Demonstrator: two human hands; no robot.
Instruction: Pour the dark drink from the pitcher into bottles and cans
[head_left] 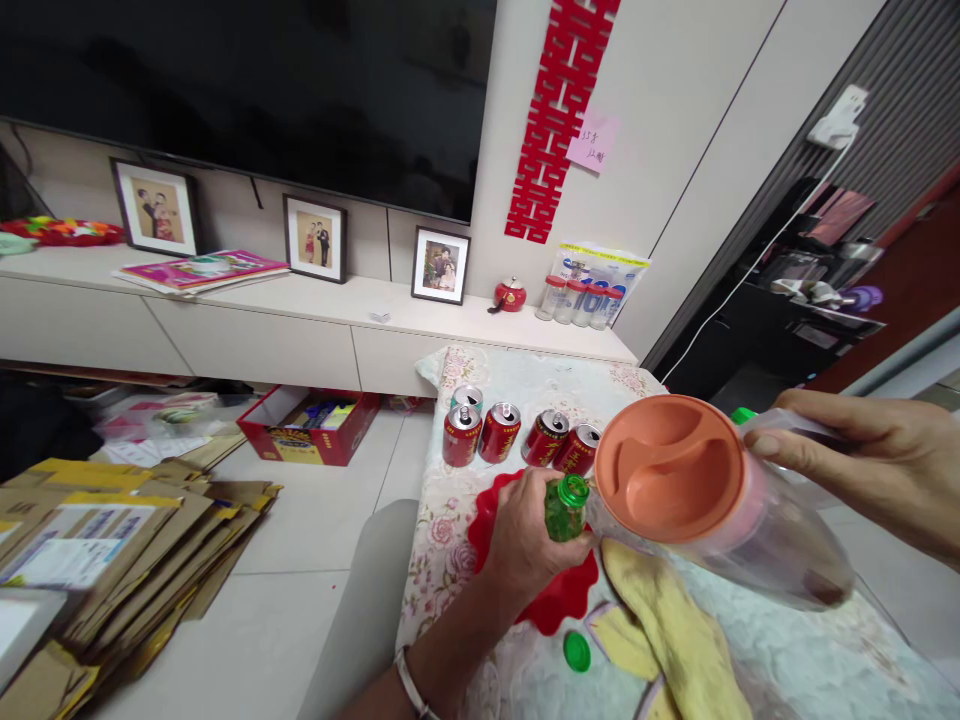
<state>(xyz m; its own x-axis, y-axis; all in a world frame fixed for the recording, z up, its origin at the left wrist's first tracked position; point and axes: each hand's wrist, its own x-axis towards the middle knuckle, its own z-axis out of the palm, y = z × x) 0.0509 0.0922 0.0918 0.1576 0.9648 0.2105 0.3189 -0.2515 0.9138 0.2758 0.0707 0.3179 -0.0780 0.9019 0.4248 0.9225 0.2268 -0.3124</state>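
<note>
My left hand is wrapped round a small green bottle with an uncapped green neck, above a red scalloped tray. My right hand grips the handle of a clear plastic pitcher with an orange lid. The pitcher is tilted, its lid end towards the bottle and a little dark content at its base. Whether anything flows between them I cannot tell. A green cap lies on the flowered tablecloth, beside a yellow cloth.
Several red drink cans stand behind the bottle. Framed photos, a red pot and lidded jars line the cabinet. At left on the floor are flattened cardboard and a red box.
</note>
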